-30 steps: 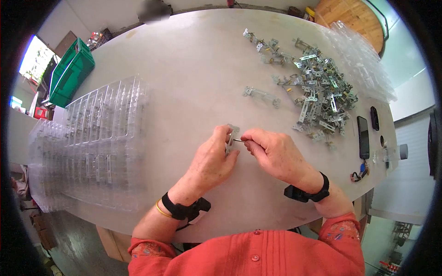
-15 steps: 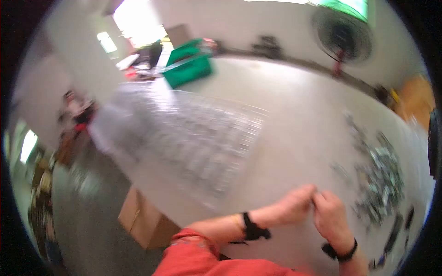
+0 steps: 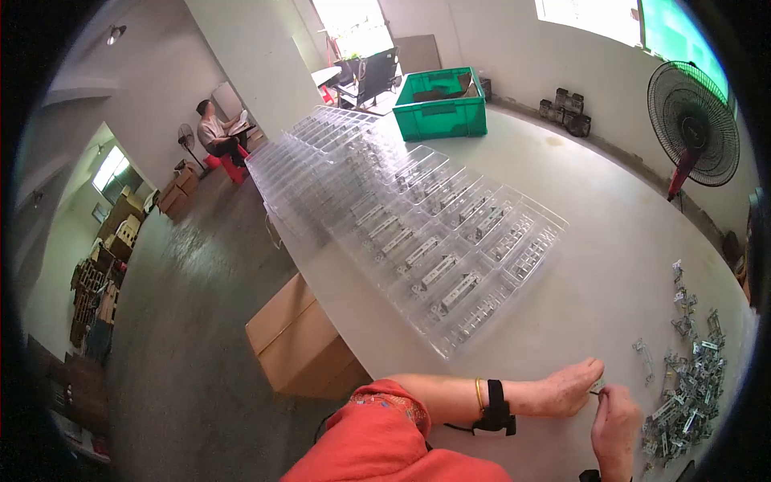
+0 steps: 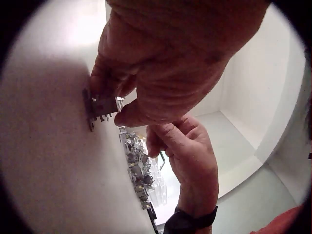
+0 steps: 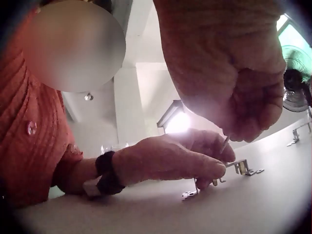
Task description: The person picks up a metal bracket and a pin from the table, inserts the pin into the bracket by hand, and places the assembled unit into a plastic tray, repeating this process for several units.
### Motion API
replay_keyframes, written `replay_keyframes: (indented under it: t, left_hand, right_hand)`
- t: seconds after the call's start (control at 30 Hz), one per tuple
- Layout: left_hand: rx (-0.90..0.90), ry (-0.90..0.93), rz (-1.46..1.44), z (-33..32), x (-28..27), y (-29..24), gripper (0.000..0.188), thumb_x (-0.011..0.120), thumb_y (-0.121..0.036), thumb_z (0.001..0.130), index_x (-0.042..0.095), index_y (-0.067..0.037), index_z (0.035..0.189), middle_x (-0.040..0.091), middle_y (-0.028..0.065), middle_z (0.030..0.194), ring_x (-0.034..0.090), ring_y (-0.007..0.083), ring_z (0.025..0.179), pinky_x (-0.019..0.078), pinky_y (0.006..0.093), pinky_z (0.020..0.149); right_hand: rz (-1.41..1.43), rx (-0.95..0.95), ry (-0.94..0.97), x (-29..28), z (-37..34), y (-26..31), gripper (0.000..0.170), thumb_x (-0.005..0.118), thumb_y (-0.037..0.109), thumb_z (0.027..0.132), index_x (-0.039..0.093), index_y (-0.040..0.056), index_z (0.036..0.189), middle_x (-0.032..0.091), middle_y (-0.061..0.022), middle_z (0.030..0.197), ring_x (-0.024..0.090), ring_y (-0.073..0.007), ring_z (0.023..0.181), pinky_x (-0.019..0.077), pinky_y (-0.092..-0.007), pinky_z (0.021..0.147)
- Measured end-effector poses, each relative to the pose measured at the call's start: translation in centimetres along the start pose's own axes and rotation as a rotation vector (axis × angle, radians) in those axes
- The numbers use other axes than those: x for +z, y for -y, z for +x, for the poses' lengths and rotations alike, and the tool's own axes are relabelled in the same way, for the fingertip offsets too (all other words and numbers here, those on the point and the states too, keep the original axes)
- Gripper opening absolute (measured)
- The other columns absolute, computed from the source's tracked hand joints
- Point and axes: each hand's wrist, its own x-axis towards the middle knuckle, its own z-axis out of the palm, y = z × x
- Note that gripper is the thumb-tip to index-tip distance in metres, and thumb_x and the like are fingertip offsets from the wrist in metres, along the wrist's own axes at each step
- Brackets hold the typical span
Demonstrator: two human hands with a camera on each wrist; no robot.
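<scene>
My left hand [image 3: 569, 389] pinches a small metal bracket [image 4: 105, 106] between thumb and fingers, just above the table. In the right wrist view the bracket [image 5: 241, 167] sticks out past the left fingertips. My right hand [image 3: 617, 426] is beside it, fingers curled round a thin metal pin [image 5: 224, 144] that points at the bracket. Most of the pin is hidden in the right fist. A heap of similar metal brackets [image 3: 689, 402] lies to the right of the hands, with one loose bracket [image 3: 644, 360] nearer to them.
Stacked clear plastic trays [image 3: 418, 233] with brackets in their compartments cover the table's left part. Behind them stands a green crate [image 3: 440, 116]. A cardboard box [image 3: 301, 341] is below the table edge, a fan [image 3: 692, 124] at the back right. Someone sits [image 3: 217, 132] far off.
The head view has swung left, bringing the trays, the floor and a seated person into sight. Both hands keep hold of the bracket and the pin, close together.
</scene>
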Motion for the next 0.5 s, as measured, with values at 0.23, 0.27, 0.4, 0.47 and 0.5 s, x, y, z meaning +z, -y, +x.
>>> replay_keyframes:
  t: [0.23, 0.27, 0.4, 0.47, 0.5]
  left_hand:
    - [0.076, -0.038, 0.066, -0.3, 0.2, -0.7, 0.031, 0.063, -0.009, 0.082, 0.042, 0.002, 0.103, 0.051, 0.0243, 0.102, 0.053, 0.0454, 0.095, 0.0456, 0.0498, 0.079]
    - [0.064, -0.064, 0.146, -0.3, 0.0, -0.7, 0.030, 0.063, -0.011, 0.083, 0.044, 0.002, 0.102, 0.053, 0.0243, 0.100, 0.055, 0.0456, 0.093, 0.0462, 0.0500, 0.078]
    - [0.000, -0.056, 0.295, -0.5, -0.5, -0.7, 0.027, 0.063, -0.015, 0.085, 0.047, 0.003, 0.098, 0.056, 0.0241, 0.096, 0.057, 0.0453, 0.090, 0.0479, 0.0500, 0.077]
    - [0.030, -0.064, 0.306, -0.5, -0.3, -0.3, 0.026, 0.063, -0.015, 0.085, 0.048, 0.003, 0.097, 0.057, 0.0243, 0.096, 0.058, 0.0449, 0.090, 0.0482, 0.0497, 0.077]
    - [0.049, -0.079, 0.317, -0.5, -0.4, -0.4, 0.025, 0.063, -0.015, 0.085, 0.048, 0.003, 0.096, 0.057, 0.0246, 0.096, 0.058, 0.0444, 0.090, 0.0485, 0.0494, 0.077]
  right_hand:
    - [0.563, 0.512, 0.247, -1.6, -1.5, -2.9, 0.015, 0.050, 0.012, 0.100, 0.053, 0.0001, 0.092, 0.063, -0.0086, 0.068, 0.061, -0.0141, 0.057, 0.0498, -0.0285, 0.054]
    - [0.556, 0.530, 0.238, -1.5, -2.0, -3.3, 0.015, 0.050, 0.012, 0.100, 0.053, 0.0001, 0.092, 0.063, -0.0086, 0.068, 0.061, -0.0141, 0.057, 0.0498, -0.0285, 0.054]
    - [0.734, 0.572, 0.314, -0.2, -3.6, -5.1, 0.012, 0.050, 0.012, 0.100, 0.051, 0.0017, 0.095, 0.064, -0.0072, 0.069, 0.060, -0.0137, 0.055, 0.0478, -0.0280, 0.052]
    - [0.798, 0.586, 0.323, 0.0, -3.8, -5.8, 0.011, 0.049, 0.013, 0.101, 0.050, 0.0025, 0.096, 0.064, -0.0067, 0.069, 0.060, -0.0131, 0.055, 0.0472, -0.0271, 0.051]
    - [0.873, 0.629, 0.340, -0.2, -3.6, -6.0, 0.011, 0.049, 0.013, 0.101, 0.050, 0.0034, 0.097, 0.064, -0.0060, 0.070, 0.060, -0.0127, 0.055, 0.0470, -0.0262, 0.051]
